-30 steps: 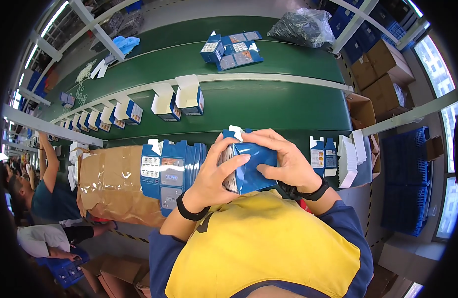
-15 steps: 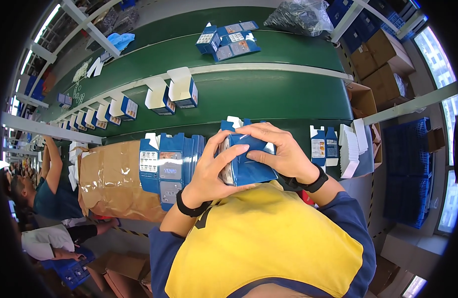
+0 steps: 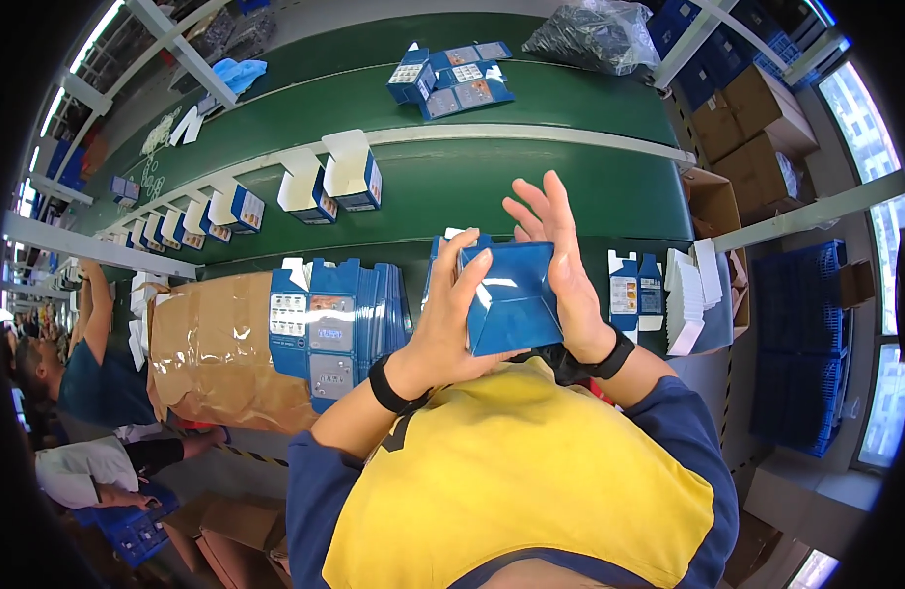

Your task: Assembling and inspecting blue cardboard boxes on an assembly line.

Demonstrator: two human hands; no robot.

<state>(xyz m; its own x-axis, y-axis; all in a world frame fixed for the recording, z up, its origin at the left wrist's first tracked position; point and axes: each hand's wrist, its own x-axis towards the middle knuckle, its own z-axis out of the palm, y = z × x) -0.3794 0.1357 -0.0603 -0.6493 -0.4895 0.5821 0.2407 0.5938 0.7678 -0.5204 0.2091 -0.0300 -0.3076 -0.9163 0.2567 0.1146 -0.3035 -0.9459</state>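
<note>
A blue carton box (image 3: 512,312) is in front of my chest, tilted so a glossy blue face shows. My left hand (image 3: 440,322) grips its left side, with thumb and fingers bent around the edge. My right hand (image 3: 567,270) rests its palm against the box's right side, its fingers stretched upward and apart. Behind the box, part of another blue carton peeks out. To the left, a stack of flattened blue cartons (image 3: 320,329) lies on a brown taped cardboard carton (image 3: 226,339).
Open blue-and-white boxes (image 3: 354,180) stand in a row along the green conveyor (image 3: 511,191). Flat cartons (image 3: 636,290) and white card pieces (image 3: 686,302) lie to the right. Unfolded cartons (image 3: 457,79) and a plastic bag (image 3: 595,37) sit beyond the rail. Other people (image 3: 89,383) are at far left.
My right hand has uncurled from the top of the box, fingers now stretched up along its right side. The box has turned, showing more of its blue face.
</note>
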